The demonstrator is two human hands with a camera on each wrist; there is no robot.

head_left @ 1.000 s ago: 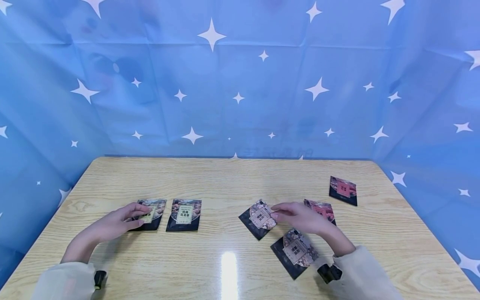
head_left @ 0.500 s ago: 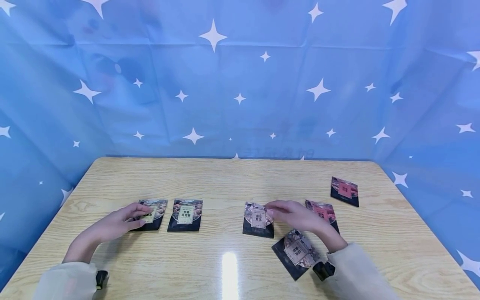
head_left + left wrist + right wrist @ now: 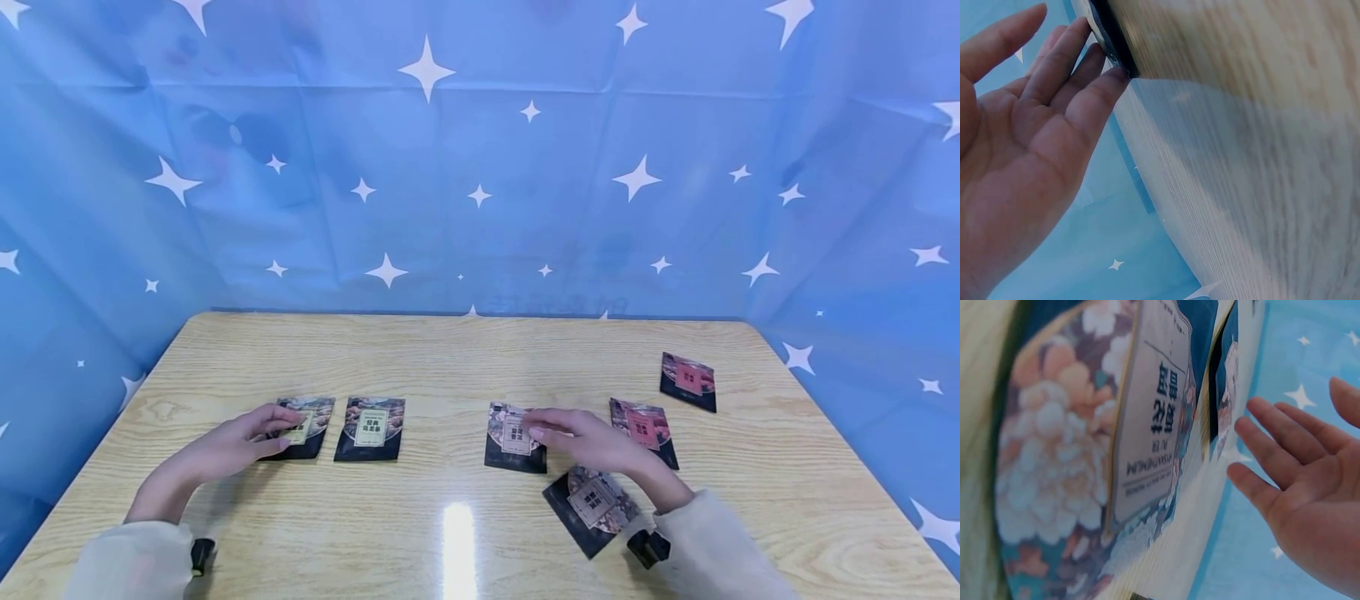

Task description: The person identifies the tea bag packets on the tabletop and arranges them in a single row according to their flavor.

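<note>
My left hand [image 3: 236,446] rests on a dark tea sachet with a pale green label [image 3: 321,415], its fingers loosely extended over the left half. In the left wrist view its fingertips touch the sachet edge [image 3: 1115,44]. A matching green-label sachet [image 3: 371,429] lies just to the right. At the right, my right hand [image 3: 588,437] has its fingertips over the right side of a pink-label sachet [image 3: 504,450], which lies nearly square to the table. The right wrist view shows these fingers outstretched beside it. Under that wrist, a second pink-label sachet [image 3: 588,508] lies slanted.
Two red-label sachets lie on the right: one [image 3: 643,427] just behind the right hand, another [image 3: 687,382] farther back. The wood-grain table [image 3: 442,358] meets a blue star-printed curtain [image 3: 480,233]. A bright light reflection [image 3: 459,550] shows near the front.
The pink-label sachet under my right fingertips has turned from slanted to nearly straight. My right hand has shifted slightly left over it. My left hand stays in place.
</note>
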